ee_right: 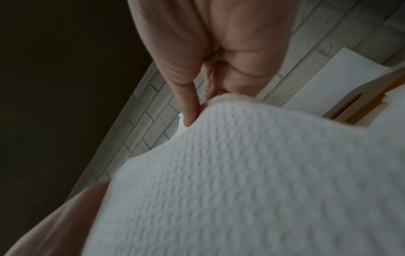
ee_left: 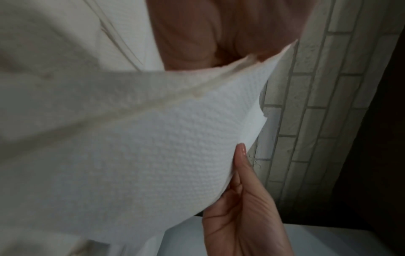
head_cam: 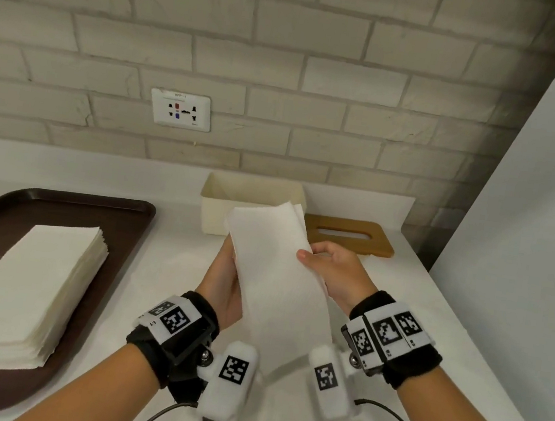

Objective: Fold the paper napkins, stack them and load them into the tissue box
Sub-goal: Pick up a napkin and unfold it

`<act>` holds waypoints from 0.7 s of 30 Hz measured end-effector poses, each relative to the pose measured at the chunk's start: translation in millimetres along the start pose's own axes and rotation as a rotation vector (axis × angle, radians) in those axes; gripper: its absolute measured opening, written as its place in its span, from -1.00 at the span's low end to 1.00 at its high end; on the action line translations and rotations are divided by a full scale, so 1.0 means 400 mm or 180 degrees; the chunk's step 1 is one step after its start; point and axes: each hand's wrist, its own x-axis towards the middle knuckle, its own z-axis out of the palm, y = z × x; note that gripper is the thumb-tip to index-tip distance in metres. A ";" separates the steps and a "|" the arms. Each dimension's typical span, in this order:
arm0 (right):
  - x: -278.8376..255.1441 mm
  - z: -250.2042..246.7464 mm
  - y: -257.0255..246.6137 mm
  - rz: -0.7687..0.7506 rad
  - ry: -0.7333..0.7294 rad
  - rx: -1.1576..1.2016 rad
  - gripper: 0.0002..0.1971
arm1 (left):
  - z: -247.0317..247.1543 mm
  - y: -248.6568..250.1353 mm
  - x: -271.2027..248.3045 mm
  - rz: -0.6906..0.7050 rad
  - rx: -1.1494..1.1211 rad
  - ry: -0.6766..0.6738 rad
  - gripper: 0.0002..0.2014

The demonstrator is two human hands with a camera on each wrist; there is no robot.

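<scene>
Above the white counter, a long folded bundle of white paper napkins (head_cam: 276, 281) is held tilted in the air, with layered edges at its far end. My left hand (head_cam: 224, 274) grips its left edge, fingers hidden behind the paper. My right hand (head_cam: 325, 263) pinches the right edge, thumb on top. The left wrist view shows the embossed napkins (ee_left: 153, 147) with my right hand (ee_left: 241, 207) at their edge. In the right wrist view the napkins (ee_right: 241, 173) fill the frame under my right hand (ee_right: 208, 52). The open cream tissue box (head_cam: 220, 202) stands just behind the napkins.
A wooden lid with a slot (head_cam: 349, 234) lies to the right of the box. At the left a brown tray (head_cam: 92, 200) carries a thick stack of unfolded napkins (head_cam: 18, 291). A brick wall with a socket (head_cam: 180, 110) runs behind; a white panel closes the right side.
</scene>
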 end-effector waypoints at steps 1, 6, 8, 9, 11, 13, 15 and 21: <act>-0.001 0.004 -0.001 -0.0030 0.0039 0.0028 -0.94 | -0.002 0.000 0.000 -0.0034 -0.0103 0.0020 -0.34; -0.006 0.016 -0.006 -0.0182 0.0161 0.0006 -0.91 | 0.007 0.000 -0.008 -0.0013 -0.0053 -0.0145 -0.38; -0.009 0.022 -0.004 -0.0251 0.0242 -0.0061 -0.88 | 0.009 -0.008 -0.003 0.0049 0.0195 0.0035 -0.56; -0.010 0.024 -0.001 -0.0321 0.0265 -0.0170 -0.80 | 0.010 -0.010 -0.002 0.0087 0.0235 0.0157 -0.59; -0.008 0.022 0.009 -0.0388 0.0121 -0.0513 -0.47 | 0.006 -0.014 -0.002 0.0164 0.0140 0.0222 -0.61; -0.009 0.016 0.021 -0.0159 -0.0330 -0.0720 -0.28 | 0.003 -0.015 -0.006 0.0202 0.0040 0.0130 -0.62; -0.015 0.000 0.019 0.0119 -0.0799 -0.0767 -0.47 | -0.006 -0.005 -0.010 0.0295 0.0086 0.0122 -0.59; -0.010 -0.072 -0.031 -0.0782 -0.0749 -0.1738 -0.85 | -0.121 0.054 -0.026 0.0653 0.1388 0.0533 -0.79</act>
